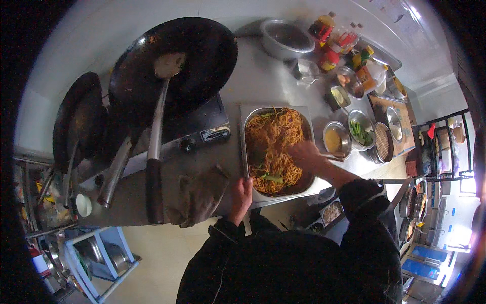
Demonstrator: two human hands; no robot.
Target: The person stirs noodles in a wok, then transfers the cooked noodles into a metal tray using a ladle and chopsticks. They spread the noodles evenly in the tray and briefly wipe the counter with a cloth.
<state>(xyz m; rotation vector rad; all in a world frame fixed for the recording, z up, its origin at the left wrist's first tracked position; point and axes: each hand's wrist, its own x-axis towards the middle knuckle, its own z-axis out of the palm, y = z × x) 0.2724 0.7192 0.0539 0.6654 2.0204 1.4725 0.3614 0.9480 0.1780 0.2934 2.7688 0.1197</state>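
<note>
A rectangular stainless-steel food pan [312,167] stands on the steel counter before me. Fried noodles [288,123] with bits of green vegetable lie in it in two heaps, brown pan bottom showing between them. My left hand [242,195] grips the pan's near left corner, thumb at the rim. Reaching over the right side, my right hand [305,156] has its fingers down at the noodles, blurred; whether they hold anything is unclear. A crumpled brown cloth [199,197] lies left of my left hand.
A large black wok [201,57] holding a long-handled ladle [155,152] sits left, by an induction cooker [205,136]. Rightward are a bowl of yellow liquid [334,140], a bowl of greens [360,130], and a bamboo steamer [383,142]. Sauce bottles [322,28] stand behind. A blue-framed rack [102,252] is below left.
</note>
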